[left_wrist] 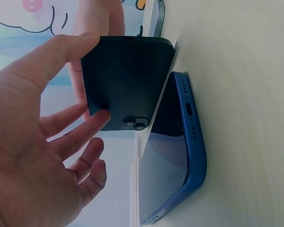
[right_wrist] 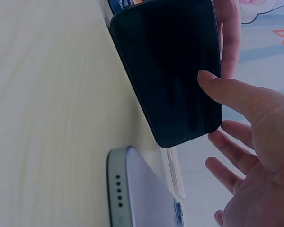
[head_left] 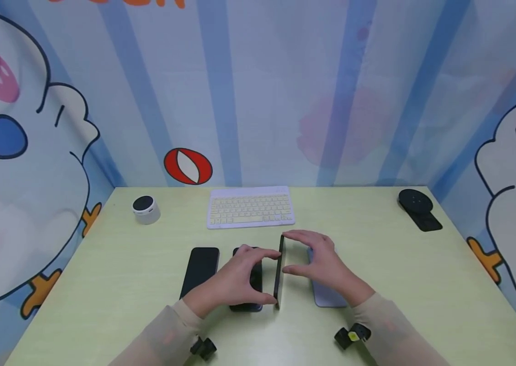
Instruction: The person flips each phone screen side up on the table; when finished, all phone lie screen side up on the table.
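Black phone [left_wrist: 128,78] held on edge between two hands

Both hands grasp it over the worktop [head_left: 162,320], its camera-bearing back facing left and its screen right; whether its lower edge touches the surface, I cannot tell. The left hand [head_left: 242,277] pinches with its thumb at the near end and a finger against the back, the other fingers loose. The right hand [head_left: 315,259] grips too, thumb on the screen and a finger at the far end.

Space close by is crowded. A blue-edged phone [head_left: 255,279] lies just left of the held one, partly under the left hand, with a dark phone [head_left: 200,269] beyond it. A lilac phone [head_left: 327,295] lies to the right, partly hidden by the right hand. Just past the far end sits a lilac keyboard [head_left: 251,207]. Well apart stand a white cylinder [head_left: 148,213] at back left and a black stand [head_left: 416,203] at back right.
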{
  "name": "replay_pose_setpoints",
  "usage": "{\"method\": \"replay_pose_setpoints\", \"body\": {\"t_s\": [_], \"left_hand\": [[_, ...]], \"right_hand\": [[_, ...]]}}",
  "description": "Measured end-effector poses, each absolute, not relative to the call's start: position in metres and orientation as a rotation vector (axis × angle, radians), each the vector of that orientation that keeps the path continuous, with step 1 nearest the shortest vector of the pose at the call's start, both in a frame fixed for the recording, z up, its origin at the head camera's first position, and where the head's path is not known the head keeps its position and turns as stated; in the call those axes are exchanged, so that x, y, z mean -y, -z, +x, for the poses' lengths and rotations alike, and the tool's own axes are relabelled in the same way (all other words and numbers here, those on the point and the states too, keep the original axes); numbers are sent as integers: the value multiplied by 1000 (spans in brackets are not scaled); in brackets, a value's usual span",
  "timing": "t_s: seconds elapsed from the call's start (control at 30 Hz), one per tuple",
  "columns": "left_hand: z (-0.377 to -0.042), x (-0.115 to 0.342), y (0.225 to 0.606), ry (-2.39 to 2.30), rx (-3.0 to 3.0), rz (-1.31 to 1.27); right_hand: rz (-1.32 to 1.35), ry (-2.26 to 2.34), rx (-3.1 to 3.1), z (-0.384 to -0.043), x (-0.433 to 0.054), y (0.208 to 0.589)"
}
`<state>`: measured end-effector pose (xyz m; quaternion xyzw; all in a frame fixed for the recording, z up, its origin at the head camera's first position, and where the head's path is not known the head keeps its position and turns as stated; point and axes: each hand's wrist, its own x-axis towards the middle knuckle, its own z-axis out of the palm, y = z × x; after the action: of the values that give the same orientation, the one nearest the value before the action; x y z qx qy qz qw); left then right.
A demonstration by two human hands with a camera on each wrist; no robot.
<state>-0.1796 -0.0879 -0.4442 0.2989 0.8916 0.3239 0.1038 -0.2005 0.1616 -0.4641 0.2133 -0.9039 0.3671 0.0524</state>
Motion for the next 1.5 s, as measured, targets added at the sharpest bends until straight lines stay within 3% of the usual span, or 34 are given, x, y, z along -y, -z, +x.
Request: {"method": "replay_pose_setpoints", "body": {"t_s": [0.67,1.5], "left_hand": [[-181,100,446,-960,-2722,857],[-180,71,468,-442,-2909,860]], "right_hand": [[656,-961,2938,-206,-165,475],[718,-863,3053,-213,-183,468]]}}
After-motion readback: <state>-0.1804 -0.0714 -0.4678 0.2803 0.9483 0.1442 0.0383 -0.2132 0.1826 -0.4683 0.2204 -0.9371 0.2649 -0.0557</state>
